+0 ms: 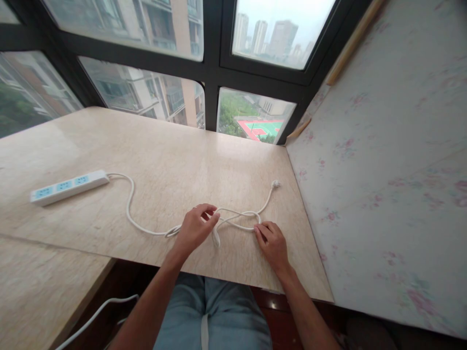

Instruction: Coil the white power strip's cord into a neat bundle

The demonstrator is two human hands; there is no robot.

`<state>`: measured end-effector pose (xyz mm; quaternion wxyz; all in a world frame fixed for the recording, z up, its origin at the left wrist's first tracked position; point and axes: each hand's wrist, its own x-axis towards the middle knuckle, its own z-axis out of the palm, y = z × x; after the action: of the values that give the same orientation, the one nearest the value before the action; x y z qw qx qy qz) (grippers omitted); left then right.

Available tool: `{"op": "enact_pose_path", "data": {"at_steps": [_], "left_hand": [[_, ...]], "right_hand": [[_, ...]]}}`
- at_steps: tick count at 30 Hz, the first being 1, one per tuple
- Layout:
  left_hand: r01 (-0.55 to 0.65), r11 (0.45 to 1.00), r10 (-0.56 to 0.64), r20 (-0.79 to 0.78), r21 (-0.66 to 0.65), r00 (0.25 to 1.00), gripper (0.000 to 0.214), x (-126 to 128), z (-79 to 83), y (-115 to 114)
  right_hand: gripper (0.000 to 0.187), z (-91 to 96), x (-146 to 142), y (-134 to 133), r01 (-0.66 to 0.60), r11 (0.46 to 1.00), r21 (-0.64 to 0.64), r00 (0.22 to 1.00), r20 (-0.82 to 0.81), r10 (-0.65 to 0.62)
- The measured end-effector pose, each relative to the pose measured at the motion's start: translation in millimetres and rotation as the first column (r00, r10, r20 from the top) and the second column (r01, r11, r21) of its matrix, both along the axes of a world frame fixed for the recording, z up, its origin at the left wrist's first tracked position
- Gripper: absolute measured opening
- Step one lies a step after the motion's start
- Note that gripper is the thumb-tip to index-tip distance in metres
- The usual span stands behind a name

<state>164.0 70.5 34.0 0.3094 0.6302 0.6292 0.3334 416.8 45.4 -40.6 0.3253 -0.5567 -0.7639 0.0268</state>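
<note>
A white power strip (pixel 70 187) with blue socket faces lies at the left of the stone-patterned counter. Its white cord (pixel 132 194) curves across to my hands and crosses itself in long loops between them. My left hand (pixel 195 227) curls its thumb and fingers around the bundled cord, and a short loop hangs out below the thumb. At the right end of the loops, my right hand (pixel 273 243) pinches the cord between thumb and fingertips. Beyond it, the cord's plug (pixel 276 184) rests on the counter. My left palm and fingers hide part of the bundle.
Dark-framed windows (pixel 211 73) border the counter (pixel 164 146) at the back. A flower-patterned wall (pixel 383 170) closes off the right side. Below the front edge are my legs (pixel 219 311), and another white cable (pixel 98 311) hangs at lower left.
</note>
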Motion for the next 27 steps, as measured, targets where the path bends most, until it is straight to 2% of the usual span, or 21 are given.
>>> {"op": "enact_pose_path", "data": {"at_steps": [4, 7, 9, 12, 13, 15, 17, 19, 24, 27], "left_hand": [[0.089, 0.994, -0.087, -0.043, 0.056, 0.995, 0.037, 13.9, 10.7, 23.0], [0.236, 0.972, -0.23, -0.226, 0.0, 0.946, 0.045, 29.8, 23.3, 47.3], [0.372, 0.921, -0.389, -0.38, -0.12, 0.839, 0.043, 43.3, 29.5, 62.6], [0.518, 0.785, -0.616, -0.506, -0.339, 0.603, 0.032, 62.8, 32.5, 79.8], [0.53, 0.757, -0.65, -0.53, -0.382, 0.545, 0.028, 67.3, 31.8, 83.4], [0.527, 0.744, -0.661, -0.566, -0.41, 0.493, 0.021, 70.6, 28.7, 87.7], [0.537, 0.751, -0.651, -0.569, -0.384, 0.503, 0.014, 65.6, 24.9, 88.6], [0.561, 0.76, -0.639, -0.54, -0.33, 0.548, 0.012, 54.0, 22.3, 86.7], [0.531, 0.839, -0.532, -0.394, -0.122, 0.75, 0.02, 13.2, 23.8, 70.5], [0.436, 0.898, -0.435, -0.241, -0.054, 0.867, 0.022, -11.0, 24.5, 52.9]], "right_hand": [[0.019, 1.4, -0.9, -0.7, -0.015, 1.0, -0.007, 1.0, 0.008, 0.015], [0.019, 0.8, -0.8, -0.4, -0.014, 1.0, -0.009, 1.0, 0.002, 0.014], [0.02, 0.0, -0.6, 0.0, -0.012, 1.0, -0.006, 1.0, 0.005, 0.012], [0.021, -0.9, -0.4, 0.5, -0.012, 1.0, 0.001, 1.0, 0.013, 0.012], [0.021, -1.0, -0.4, 0.6, -0.013, 1.0, 0.003, 1.0, 0.015, 0.013], [0.02, -1.0, -0.4, 0.7, -0.014, 1.0, -0.001, 1.0, 0.021, 0.014], [0.019, -0.7, -0.5, 1.0, -0.007, 1.0, -0.011, 1.0, 0.027, 0.007], [0.018, -0.4, -0.7, 1.5, -0.001, 1.0, -0.023, 0.999, 0.034, 0.001], [0.017, -0.2, -0.8, 3.3, 0.005, 0.999, -0.037, 0.999, 0.053, -0.003], [0.017, 0.1, -0.8, 3.9, 0.016, 0.999, -0.036, 0.998, 0.059, -0.014]]}}
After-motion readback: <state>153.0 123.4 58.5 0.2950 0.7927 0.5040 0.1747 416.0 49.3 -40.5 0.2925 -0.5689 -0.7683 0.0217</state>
